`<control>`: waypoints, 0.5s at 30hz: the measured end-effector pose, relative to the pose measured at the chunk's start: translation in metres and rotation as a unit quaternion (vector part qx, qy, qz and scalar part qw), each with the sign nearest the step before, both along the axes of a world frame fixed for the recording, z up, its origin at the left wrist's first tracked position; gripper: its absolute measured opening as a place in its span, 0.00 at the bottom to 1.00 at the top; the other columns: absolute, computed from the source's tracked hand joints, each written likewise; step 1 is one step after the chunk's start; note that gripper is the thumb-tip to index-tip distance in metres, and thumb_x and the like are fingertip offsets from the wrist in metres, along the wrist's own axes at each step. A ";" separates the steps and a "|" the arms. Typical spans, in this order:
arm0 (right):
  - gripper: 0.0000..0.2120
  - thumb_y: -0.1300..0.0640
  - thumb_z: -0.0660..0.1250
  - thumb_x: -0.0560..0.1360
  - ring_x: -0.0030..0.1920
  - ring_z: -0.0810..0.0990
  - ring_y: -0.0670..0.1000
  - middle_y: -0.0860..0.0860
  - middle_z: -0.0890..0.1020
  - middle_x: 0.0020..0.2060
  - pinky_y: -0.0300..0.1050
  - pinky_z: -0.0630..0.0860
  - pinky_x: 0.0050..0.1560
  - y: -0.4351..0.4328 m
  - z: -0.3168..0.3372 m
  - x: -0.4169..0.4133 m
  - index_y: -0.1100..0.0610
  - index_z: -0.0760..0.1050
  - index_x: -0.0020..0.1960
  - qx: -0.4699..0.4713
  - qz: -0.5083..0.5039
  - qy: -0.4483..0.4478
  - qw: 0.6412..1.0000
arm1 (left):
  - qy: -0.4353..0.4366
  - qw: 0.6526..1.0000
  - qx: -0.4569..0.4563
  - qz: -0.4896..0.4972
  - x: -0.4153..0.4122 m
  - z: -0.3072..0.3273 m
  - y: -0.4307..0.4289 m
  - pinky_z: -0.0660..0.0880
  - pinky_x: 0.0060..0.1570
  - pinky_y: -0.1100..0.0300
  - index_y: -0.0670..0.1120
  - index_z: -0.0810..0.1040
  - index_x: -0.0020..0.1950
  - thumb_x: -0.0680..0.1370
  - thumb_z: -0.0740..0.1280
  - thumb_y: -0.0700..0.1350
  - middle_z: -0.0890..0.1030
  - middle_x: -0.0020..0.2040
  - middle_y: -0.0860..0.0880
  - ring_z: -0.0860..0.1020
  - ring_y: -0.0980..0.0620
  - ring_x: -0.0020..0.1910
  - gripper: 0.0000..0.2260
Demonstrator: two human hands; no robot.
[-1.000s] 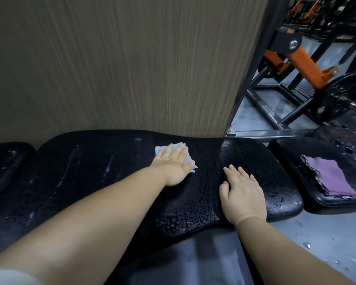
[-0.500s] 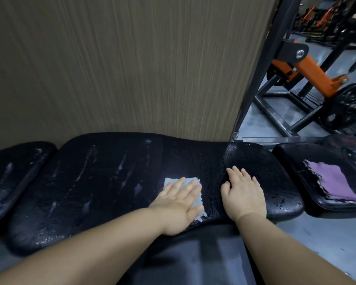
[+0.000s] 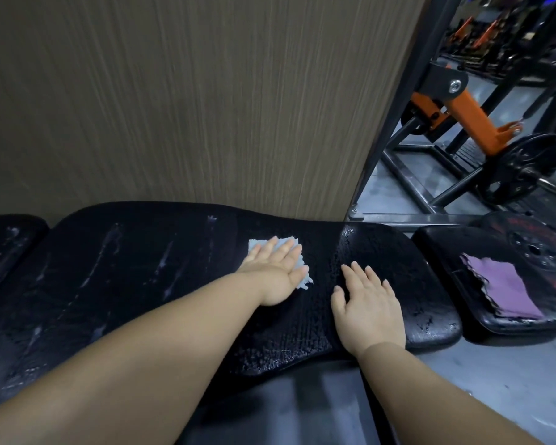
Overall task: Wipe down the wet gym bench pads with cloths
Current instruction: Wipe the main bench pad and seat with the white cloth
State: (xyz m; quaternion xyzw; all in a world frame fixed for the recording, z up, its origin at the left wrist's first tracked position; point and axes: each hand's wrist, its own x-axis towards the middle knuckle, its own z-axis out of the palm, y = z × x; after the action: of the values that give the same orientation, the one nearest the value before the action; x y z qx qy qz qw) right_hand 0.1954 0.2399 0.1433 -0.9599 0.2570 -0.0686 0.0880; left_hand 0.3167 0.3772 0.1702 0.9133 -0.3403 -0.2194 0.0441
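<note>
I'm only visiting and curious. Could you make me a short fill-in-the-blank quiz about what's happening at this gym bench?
1. The left hand presses flat on a light ____ cloth lying on the long bench pad.
2. The right hand rests flat on the same pad, to the ____ of that cloth.
3. A second cloth, coloured ____, lies on the smaller pad further right.

Missing words: blue; right; purple.

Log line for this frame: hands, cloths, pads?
left hand: flat on blue cloth, long bench pad | right hand: flat on pad's wet right end | purple cloth: lying on small pad
</note>
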 end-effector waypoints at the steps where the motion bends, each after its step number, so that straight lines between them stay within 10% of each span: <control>1: 0.25 0.47 0.51 0.80 0.77 0.54 0.47 0.45 0.61 0.76 0.48 0.48 0.76 0.000 0.000 0.000 0.48 0.61 0.76 -0.001 0.000 -0.001 1.000 | 0.000 1.000 -0.002 0.005 0.005 0.000 -0.003 0.33 0.74 0.53 0.54 0.38 0.79 0.83 0.40 0.58 0.36 0.78 0.58 0.33 0.54 0.76 0.25; 15: 0.36 0.41 0.39 0.71 0.76 0.57 0.47 0.44 0.65 0.74 0.47 0.51 0.76 -0.002 -0.008 0.001 0.48 0.65 0.74 -0.017 -0.005 -0.026 1.000 | -0.025 0.998 -0.006 0.048 0.081 0.001 -0.041 0.37 0.75 0.50 0.53 0.43 0.80 0.83 0.40 0.58 0.42 0.80 0.55 0.38 0.51 0.78 0.26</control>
State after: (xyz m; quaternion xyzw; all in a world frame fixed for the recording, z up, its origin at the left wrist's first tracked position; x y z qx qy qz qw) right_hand 0.1969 0.2383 0.1350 -0.9579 0.2581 -0.0983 0.0781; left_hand 0.3974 0.3365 0.1712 0.9337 -0.2979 -0.1921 0.0514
